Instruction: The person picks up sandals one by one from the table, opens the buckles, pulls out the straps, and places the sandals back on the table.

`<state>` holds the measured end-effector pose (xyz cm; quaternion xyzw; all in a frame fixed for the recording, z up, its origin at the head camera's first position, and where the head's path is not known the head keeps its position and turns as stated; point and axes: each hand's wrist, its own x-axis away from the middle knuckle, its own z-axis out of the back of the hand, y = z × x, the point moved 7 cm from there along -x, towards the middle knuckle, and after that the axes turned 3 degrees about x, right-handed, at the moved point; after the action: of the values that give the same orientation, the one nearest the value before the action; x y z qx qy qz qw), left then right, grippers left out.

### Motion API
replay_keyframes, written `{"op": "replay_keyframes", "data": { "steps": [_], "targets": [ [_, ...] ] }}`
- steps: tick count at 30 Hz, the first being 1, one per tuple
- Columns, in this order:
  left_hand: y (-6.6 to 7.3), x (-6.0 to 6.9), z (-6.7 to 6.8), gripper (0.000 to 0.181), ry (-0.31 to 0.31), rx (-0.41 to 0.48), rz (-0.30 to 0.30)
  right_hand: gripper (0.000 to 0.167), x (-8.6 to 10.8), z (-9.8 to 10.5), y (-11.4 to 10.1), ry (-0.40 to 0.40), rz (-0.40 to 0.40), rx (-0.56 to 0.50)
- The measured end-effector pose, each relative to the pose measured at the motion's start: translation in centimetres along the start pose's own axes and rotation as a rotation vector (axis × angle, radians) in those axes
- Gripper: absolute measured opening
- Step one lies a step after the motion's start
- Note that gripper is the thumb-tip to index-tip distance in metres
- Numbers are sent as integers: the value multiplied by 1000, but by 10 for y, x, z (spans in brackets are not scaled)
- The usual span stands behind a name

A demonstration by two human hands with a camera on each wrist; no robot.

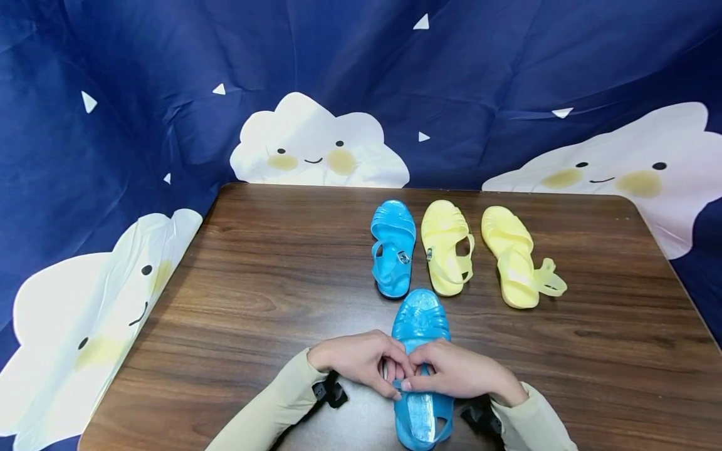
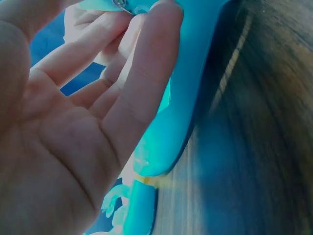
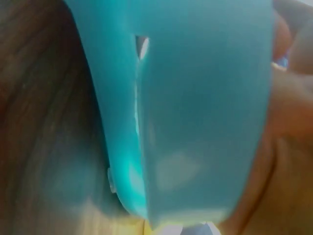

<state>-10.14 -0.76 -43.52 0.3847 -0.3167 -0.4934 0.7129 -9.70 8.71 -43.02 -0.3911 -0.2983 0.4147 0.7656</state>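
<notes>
A blue sandal (image 1: 422, 322) lies at the table's near side, toe pointing away from me. My left hand (image 1: 369, 360) is at the sandal's left edge, its thumb and fingers pinching the strap near the buckle. From the other side my right hand (image 1: 454, 369) reaches across the sandal and pinches the strap with thumb and forefinger. The two hands meet over the strap. In the left wrist view, part of a metal buckle (image 2: 122, 6) shows above the fingertips. Blue strap (image 3: 205, 112) fills much of the right wrist view. Fingers hide most of the fastening.
Beyond the hands, another blue sandal (image 1: 393, 216) stands with its strap fastened. Beside it is a yellow sandal (image 1: 445, 219), strap also looped across. Farther right, a second yellow sandal (image 1: 516, 294) has its strap hanging loose. A blue cloud-patterned cloth (image 1: 451, 75) borders the wooden table (image 1: 282, 250).
</notes>
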Motion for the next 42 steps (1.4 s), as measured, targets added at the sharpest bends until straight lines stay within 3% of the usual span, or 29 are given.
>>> {"op": "replay_keyframes", "data": {
  "steps": [4, 11, 20, 26, 35, 42],
  "targets": [
    [1, 0, 0, 22, 0, -19, -15, 15, 2, 0, 2, -34, 13, -41],
    [2, 0, 1, 20, -3, -39, -21, 13, 1, -1, 2, -13, 31, -38],
    [5, 0, 5, 17, 14, -61, -59, 29, -2, -3, 2, -21, 68, -67],
    [5, 0, 5, 17, 12, -64, -48, 33, -3, -4, 2, -33, 69, -84],
    [3, 0, 4, 17, 6, -13, -31, 39, -3, -6, 6, -58, 30, -126],
    [5, 0, 4, 16, 8, 30, -23, 40, -2, -8, 10, -56, -64, -154]
  ]
}}
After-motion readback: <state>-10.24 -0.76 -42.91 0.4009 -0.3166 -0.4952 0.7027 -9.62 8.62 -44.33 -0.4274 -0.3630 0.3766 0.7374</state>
